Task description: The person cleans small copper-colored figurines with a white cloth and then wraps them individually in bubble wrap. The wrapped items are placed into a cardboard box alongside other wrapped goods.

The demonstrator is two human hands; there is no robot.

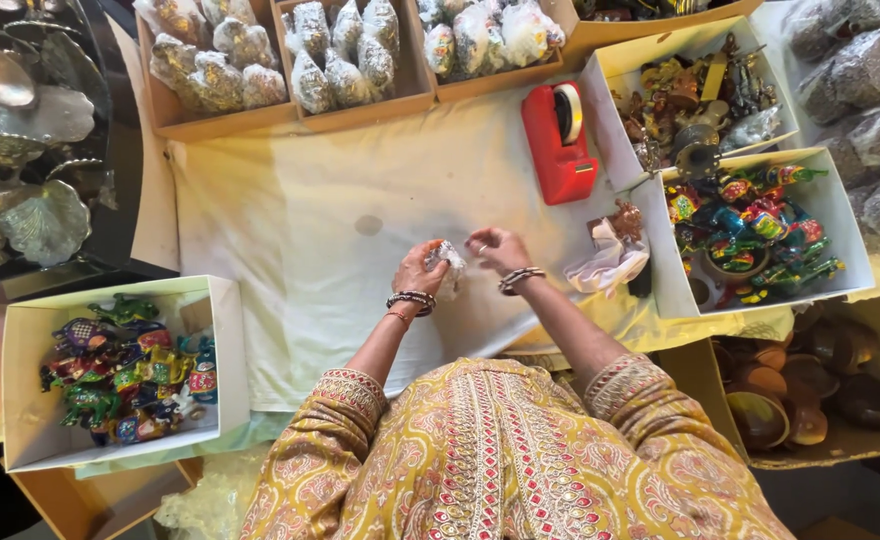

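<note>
Nearest the camera, two arms in yellow patterned sleeves reach forward over a pale cloth (290,230) spread on the work surface. Both wrists wear bangles. The left hand (418,268) curls its fingers around a small item wrapped in clear crinkled plastic (450,262), holding it just above the cloth near the middle. The right hand (498,248) is just beside it, fingers bent and pinching at the wrap's upper edge, so the bundle sits between the two hands.

To the left, close to the body, a white box (30,340) holds brightly painted figurines (125,370). To the right of the hands lies a loose white plastic wrapper (610,262) with a small brown figure resting on it. Beyond that, another white box (840,215) is filled with colourful painted pieces, and below it a brown carton (695,375) holds round brown bowls (810,385).

Farther off, a red tape dispenser (558,140) stands on the cloth. A further white box (610,75) behind it carries brass-coloured figures. Along the far edge, brown cardboard trays (260,120) hold rows of plastic-wrapped bundles (340,55). At far left, silver leaf-shaped metal pieces (30,130) rest on a dark surface, and at far right sit bags of dark wrapped goods (870,80).
</note>
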